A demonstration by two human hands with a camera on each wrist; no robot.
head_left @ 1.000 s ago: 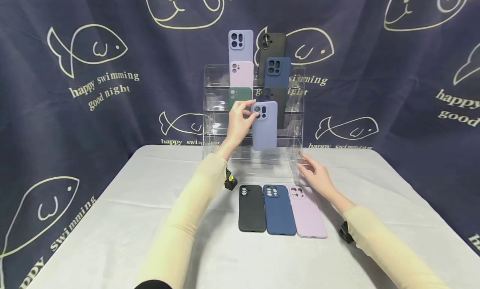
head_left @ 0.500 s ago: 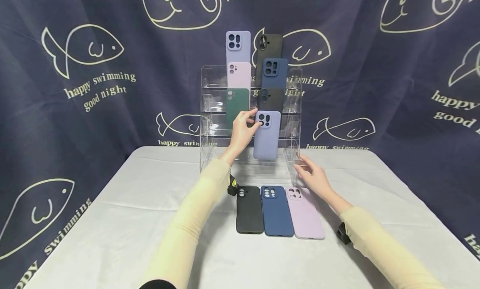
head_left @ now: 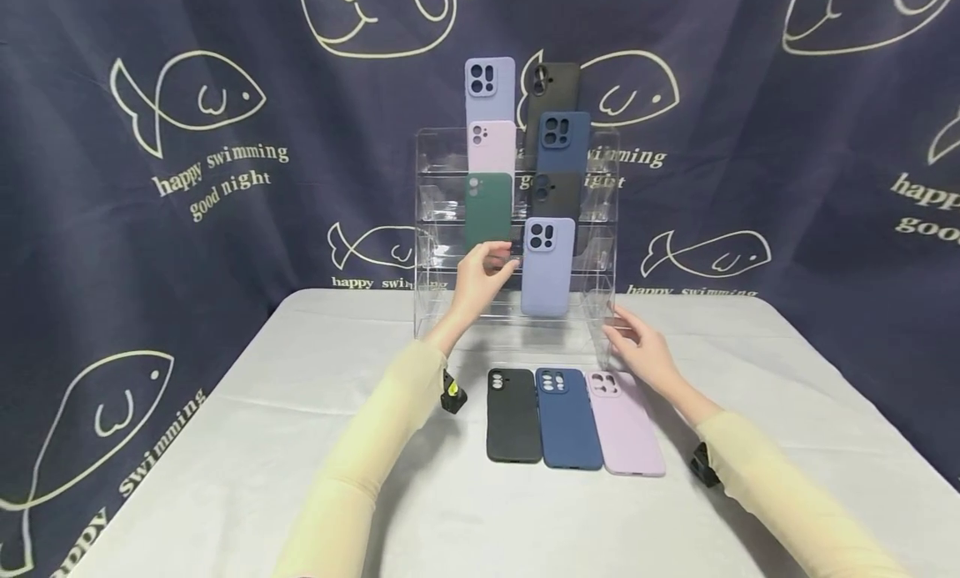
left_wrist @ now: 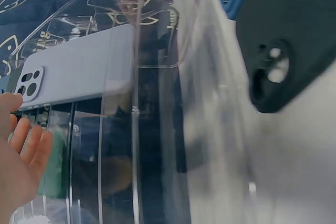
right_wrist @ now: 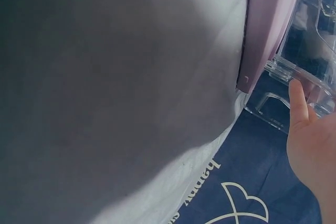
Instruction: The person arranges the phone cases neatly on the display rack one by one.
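The lavender phone case (head_left: pixel 547 269) stands upright in a lower tier of the clear acrylic rack (head_left: pixel 517 332), right of centre. My left hand (head_left: pixel 480 282) is just left of it, fingers loosely bent with nothing between them. In the left wrist view, the fingertips are close to the case's camera cutouts; whether they touch cannot be seen. My right hand (head_left: pixel 645 349) rests relaxed fingers against the rack's right side panel. In the right wrist view, a finger (right_wrist: pixel 298 100) lies along the panel's lower edge. Behind my left hand, a green case (head_left: pixel 487 203) is partly covered.
Higher tiers hold lavender (head_left: pixel 490 94), pink (head_left: pixel 491 144), black (head_left: pixel 555 86) and blue (head_left: pixel 564 140) cases, plus another dark case (head_left: pixel 557 194). Flat before the rack lie black (head_left: pixel 513 419), blue (head_left: pixel 570 424) and pink (head_left: pixel 626 428) cases on the white-covered table (head_left: pixel 247 461).
The lavender case came down into the lower tier, and my left hand let go of it and drew away to the left. My right hand stayed at the rack's side. The view shifted slightly.
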